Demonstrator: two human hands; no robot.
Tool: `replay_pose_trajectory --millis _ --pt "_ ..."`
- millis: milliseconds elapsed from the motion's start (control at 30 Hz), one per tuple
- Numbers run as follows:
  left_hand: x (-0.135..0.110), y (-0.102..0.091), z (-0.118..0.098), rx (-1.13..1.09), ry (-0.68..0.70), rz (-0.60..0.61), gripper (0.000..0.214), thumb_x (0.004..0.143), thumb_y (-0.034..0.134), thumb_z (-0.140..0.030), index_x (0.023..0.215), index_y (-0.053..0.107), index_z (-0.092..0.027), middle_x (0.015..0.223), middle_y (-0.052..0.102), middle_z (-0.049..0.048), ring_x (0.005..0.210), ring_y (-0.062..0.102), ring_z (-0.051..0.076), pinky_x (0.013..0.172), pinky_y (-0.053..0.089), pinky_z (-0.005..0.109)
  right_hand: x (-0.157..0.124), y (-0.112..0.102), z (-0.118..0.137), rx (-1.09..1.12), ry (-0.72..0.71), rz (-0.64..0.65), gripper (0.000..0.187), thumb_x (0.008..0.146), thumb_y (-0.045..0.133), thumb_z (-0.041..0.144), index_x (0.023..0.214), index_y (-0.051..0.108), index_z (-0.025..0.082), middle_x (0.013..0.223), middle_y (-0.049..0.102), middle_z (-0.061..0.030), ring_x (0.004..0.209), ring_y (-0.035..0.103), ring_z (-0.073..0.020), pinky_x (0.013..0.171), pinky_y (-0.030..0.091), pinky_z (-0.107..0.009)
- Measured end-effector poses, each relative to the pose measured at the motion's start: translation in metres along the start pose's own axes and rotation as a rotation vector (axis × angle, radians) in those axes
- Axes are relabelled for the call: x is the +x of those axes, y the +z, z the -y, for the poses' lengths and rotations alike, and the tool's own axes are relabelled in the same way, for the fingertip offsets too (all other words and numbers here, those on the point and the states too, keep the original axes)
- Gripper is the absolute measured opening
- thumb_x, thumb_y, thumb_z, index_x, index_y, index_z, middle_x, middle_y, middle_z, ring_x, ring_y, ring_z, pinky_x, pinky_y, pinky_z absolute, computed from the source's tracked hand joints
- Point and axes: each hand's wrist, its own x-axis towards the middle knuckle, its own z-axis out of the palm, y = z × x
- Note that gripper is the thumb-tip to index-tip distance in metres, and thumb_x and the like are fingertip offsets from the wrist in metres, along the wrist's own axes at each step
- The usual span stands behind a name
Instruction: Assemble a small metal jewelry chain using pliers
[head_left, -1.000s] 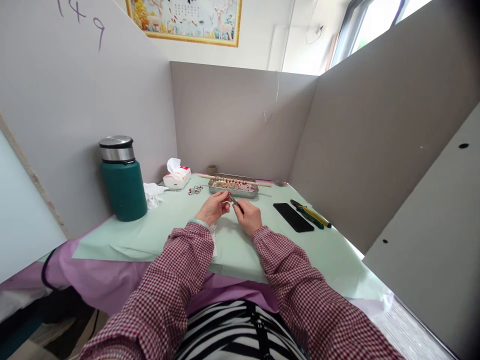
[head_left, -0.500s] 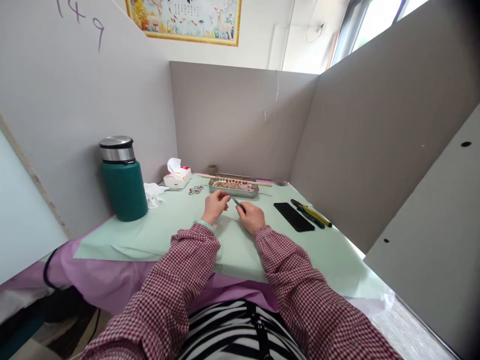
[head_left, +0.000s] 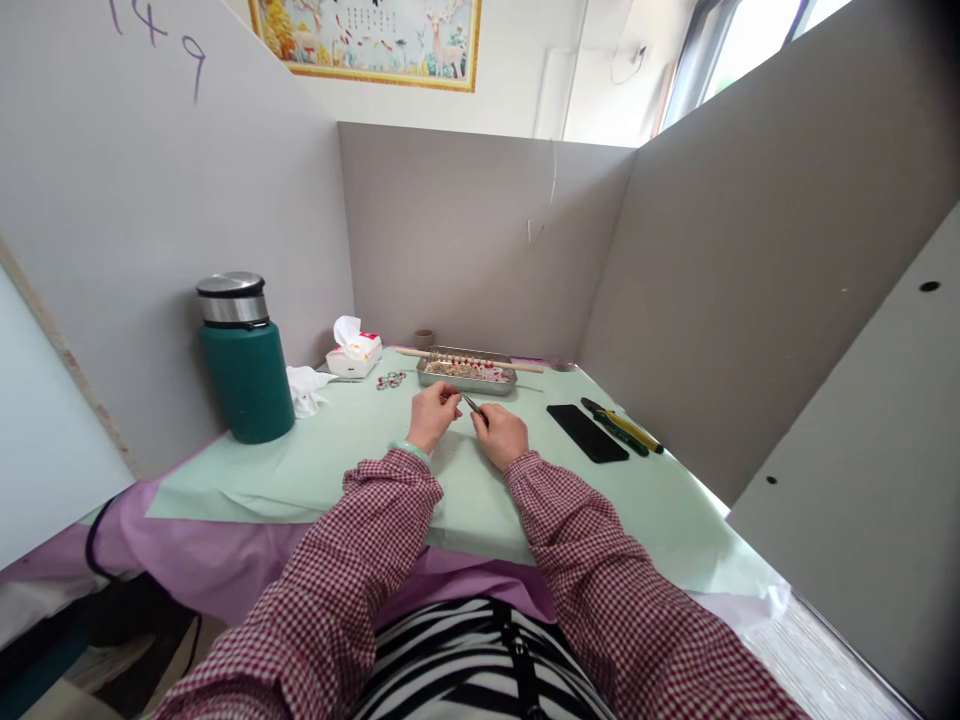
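Note:
My left hand (head_left: 433, 415) is pinched shut near the middle of the pale green mat (head_left: 360, 440); what its fingertips hold is too small to name. My right hand (head_left: 501, 433) is closed on small metal pliers (head_left: 472, 404), whose tips point up and left at the left fingertips. Just behind both hands stands a shallow metal tray (head_left: 466, 372) of small beads and bits, with a wooden stick (head_left: 525, 367) lying across its far rim.
A green flask (head_left: 244, 358) with a steel lid stands at the left. Crumpled tissue (head_left: 305, 388), a tissue pack (head_left: 354, 352) and a few small rings (head_left: 391, 380) lie behind it. A black phone (head_left: 586, 433) and green-yellow pliers (head_left: 622, 426) lie at the right. Grey partitions enclose the table.
Both hands have shifted a little farther from me toward the tray, staying together with the pliers' tips at the left fingertips. Nothing else has moved.

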Motion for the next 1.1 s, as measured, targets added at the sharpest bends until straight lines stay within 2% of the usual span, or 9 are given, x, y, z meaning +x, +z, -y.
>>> replay_pose_trajectory --millis 200,400,833,1100 --pt "-0.001 0.002 0.005 0.051 0.03 0.004 0.003 0.074 0.058 -0.015 0.073 0.06 -0.017 0.055 0.062 -0.0018 0.048 0.061 0.012 0.051 0.045 0.021 -0.001 -0.001 0.003 -0.036 0.023 0.042 0.028 0.092 0.042 0.036 0.094 0.061 0.015 0.091 0.064 -0.0049 0.078 0.058 -0.015 0.07 0.043 -0.03" --pt "-0.001 0.001 0.007 0.105 0.046 -0.006 0.004 0.075 0.058 -0.015 0.072 0.06 -0.017 0.058 0.062 -0.0014 0.05 0.062 0.012 0.054 0.045 0.022 -0.001 -0.002 0.005 -0.052 0.029 0.063 0.027 0.093 0.043 0.036 0.095 0.06 0.015 0.092 0.063 -0.004 0.081 0.059 -0.0149 0.073 0.046 -0.032" --pt "0.001 0.002 0.013 0.186 0.112 -0.003 0.004 0.076 0.058 -0.017 0.073 0.06 -0.018 0.06 0.061 -0.0007 0.051 0.06 0.013 0.06 0.044 0.024 -0.001 -0.004 0.008 -0.081 0.04 0.111 0.027 0.092 0.045 0.037 0.097 0.059 0.015 0.093 0.062 -0.004 0.081 0.059 -0.0145 0.075 0.049 -0.034" --pt "0.0 0.004 0.011 0.251 0.148 0.001 0.002 0.073 0.063 -0.018 0.071 0.062 -0.019 0.066 0.063 0.0022 0.06 0.059 0.015 0.067 0.042 0.027 -0.002 0.001 0.013 -0.128 0.121 0.143 0.029 0.092 0.046 0.039 0.102 0.059 0.015 0.097 0.062 -0.0051 0.084 0.06 -0.0156 0.078 0.049 -0.036"
